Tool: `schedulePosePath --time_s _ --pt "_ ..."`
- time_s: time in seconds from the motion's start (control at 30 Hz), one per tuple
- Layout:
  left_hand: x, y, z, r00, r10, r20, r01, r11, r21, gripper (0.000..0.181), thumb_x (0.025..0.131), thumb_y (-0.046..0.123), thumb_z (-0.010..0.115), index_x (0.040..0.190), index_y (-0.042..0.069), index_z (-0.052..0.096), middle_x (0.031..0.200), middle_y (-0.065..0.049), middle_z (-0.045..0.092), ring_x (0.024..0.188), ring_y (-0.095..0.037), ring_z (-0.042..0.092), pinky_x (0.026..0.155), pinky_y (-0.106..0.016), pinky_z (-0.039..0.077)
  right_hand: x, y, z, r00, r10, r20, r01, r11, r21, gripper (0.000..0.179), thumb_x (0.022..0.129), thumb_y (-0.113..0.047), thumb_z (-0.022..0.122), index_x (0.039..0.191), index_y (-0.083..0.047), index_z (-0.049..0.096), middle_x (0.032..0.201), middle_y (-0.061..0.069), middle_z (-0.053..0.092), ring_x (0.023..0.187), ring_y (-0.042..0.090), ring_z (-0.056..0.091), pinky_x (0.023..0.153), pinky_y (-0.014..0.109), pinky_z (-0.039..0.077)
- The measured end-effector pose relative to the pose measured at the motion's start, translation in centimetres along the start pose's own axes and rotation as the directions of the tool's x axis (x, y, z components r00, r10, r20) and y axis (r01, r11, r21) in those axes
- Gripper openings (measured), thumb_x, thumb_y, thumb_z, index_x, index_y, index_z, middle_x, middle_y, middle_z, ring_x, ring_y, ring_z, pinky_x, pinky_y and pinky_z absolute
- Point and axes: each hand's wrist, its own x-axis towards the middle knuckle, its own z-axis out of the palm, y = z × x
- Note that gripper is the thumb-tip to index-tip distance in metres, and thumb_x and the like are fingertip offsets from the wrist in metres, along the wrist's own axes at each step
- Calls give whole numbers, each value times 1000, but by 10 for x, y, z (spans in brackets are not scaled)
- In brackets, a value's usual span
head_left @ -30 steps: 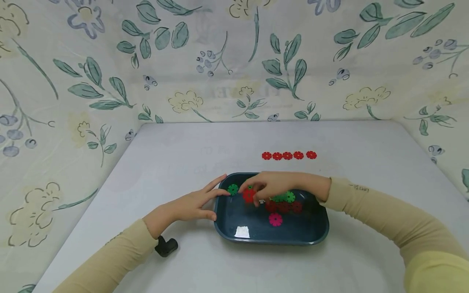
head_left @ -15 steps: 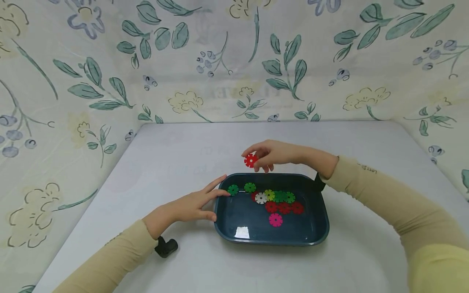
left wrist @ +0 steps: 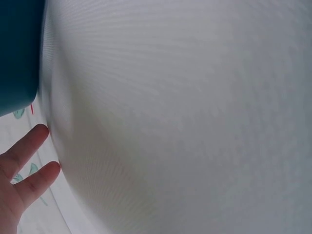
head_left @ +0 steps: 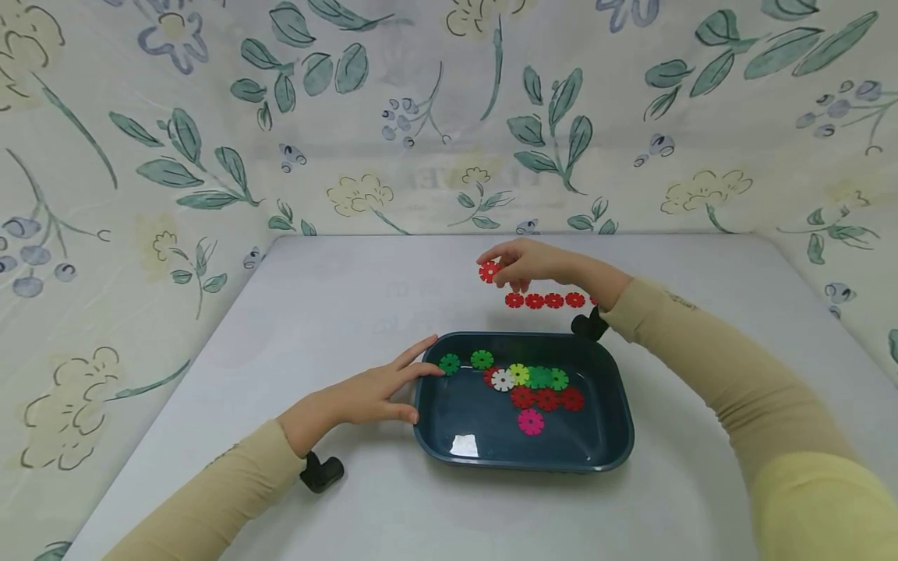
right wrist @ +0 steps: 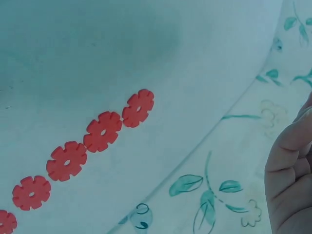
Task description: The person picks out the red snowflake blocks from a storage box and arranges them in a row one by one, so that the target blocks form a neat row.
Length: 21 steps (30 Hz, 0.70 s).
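My right hand [head_left: 529, 263] pinches a red flower-shaped plastic disc [head_left: 488, 272] above the table, just behind the left end of a row of similar red discs [head_left: 554, 301]. In the right wrist view the row of discs [right wrist: 67, 162] lies flat on the table, while the curled fingers show at the right edge and the held disc is out of sight. My left hand [head_left: 361, 396], fingers spread and fairly straight, rests at the left rim of a dark blue tray [head_left: 449, 444]. Its index fingertip reaches over the rim, beside a green disc [head_left: 449, 364].
Inside the tray are more flower discs: green [head_left: 481, 359], white [head_left: 502, 380], yellow [head_left: 519, 374], several red [head_left: 547, 400] and one pink [head_left: 531, 421]. A white table [head_left: 337, 296] carries everything. Flower-patterned cloth [head_left: 421, 179] hangs around its back and sides.
My right hand has lifted a red disc out of the tray and carried it back past the rim toward the row. The left hand stays at the tray's left rim.
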Motion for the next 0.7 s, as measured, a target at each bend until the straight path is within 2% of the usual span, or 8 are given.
schedulePosePath --time_s 0.13,0.3,0.5,0.7 --pt "-1 0 0 1000 -5 3 5 1000 -2 65 82 48 62 137 24 38 154 2 -5 138 -30 17 96 -51 39 8 2 -4 1000 23 -22 -22 999 36 47 88 -17 59 133 -13 46 92 10 59 69 24 54 69 34 49" --pt "-1 1 -1 1000 -11 2 11 1000 2 64 82 47 62 137 24 38 154 4 -6 138 -30 17 95 -51 40 19 9 -7 999 27 -37 -25 998 49 45 89 -15 58 132 -12 47 85 9 58 69 30 53 65 31 49" --pt "-2 1 -2 1000 -16 5 16 1000 2 64 82 46 62 137 24 38 154 4 -6 138 -29 17 96 -51 39 33 19 -6 997 68 -31 -68 998 5 44 88 -11 59 131 -10 50 75 6 53 58 18 49 60 27 47" --pt "-2 1 -1 1000 -12 6 12 1000 -3 63 82 45 62 137 24 38 154 4 -6 139 -29 14 97 -52 37 48 30 -2 994 112 17 -110 992 -68 41 89 -9 56 130 -5 50 85 11 53 54 16 44 55 24 42"
